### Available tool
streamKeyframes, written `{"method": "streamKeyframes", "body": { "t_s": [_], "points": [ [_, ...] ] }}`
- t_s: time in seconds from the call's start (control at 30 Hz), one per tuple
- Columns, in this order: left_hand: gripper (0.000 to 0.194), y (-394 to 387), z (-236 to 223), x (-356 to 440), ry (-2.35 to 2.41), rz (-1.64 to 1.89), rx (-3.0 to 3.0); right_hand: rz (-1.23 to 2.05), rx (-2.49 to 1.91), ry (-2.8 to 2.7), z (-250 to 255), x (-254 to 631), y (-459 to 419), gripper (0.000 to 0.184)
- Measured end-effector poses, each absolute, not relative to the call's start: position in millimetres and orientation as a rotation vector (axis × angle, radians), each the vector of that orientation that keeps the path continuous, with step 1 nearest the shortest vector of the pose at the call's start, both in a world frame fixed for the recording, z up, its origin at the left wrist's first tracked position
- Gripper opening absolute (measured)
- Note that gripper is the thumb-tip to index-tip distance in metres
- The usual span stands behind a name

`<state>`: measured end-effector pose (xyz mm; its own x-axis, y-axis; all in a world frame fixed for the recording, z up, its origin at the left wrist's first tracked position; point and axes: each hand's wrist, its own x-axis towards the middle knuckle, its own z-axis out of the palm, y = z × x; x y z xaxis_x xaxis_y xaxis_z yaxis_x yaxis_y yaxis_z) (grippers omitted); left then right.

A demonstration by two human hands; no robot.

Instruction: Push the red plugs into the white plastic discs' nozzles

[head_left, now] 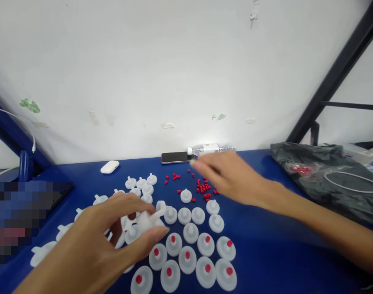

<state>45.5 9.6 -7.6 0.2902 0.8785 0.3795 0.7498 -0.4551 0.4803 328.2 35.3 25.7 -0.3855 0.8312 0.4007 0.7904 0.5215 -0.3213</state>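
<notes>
My left hand [106, 237] is curled around a white plastic cap [148, 220], held just above the many white caps [190, 232] spread on the blue table [266, 253]. Several caps in the front rows carry a red plug [207, 268] in their centre. My right hand [226, 175] reaches out over a scatter of small red plugs [204, 188]; it is blurred by motion and its fingers point left with nothing visible in them.
A phone [175, 157] and a lying water bottle [209, 149] rest against the white wall. A white earbud case [109, 166] sits at back left. A black plastic bag [327, 175] with a white cable lies at right.
</notes>
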Motion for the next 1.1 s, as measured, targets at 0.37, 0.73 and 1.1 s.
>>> {"method": "streamKeyframes", "body": {
  "t_s": [0.37, 0.73, 1.1],
  "points": [
    [0.042, 10.8, -19.7, 85.4, 1.516, 1.012, 2.317, 0.505, -1.133, -2.471, 16.9, 320.2, 37.5, 0.041],
    [0.021, 4.9, -19.2, 79.5, 1.299, 0.855, 2.493, -0.062, -1.56, -2.664, 39.4, 354.4, 24.1, 0.045],
    [0.022, 16.6, -38.7, 80.6, 1.222, 0.415, 2.497, -0.05, -1.878, -2.765, 37.4, 368.5, 29.9, 0.051]
  ]
}}
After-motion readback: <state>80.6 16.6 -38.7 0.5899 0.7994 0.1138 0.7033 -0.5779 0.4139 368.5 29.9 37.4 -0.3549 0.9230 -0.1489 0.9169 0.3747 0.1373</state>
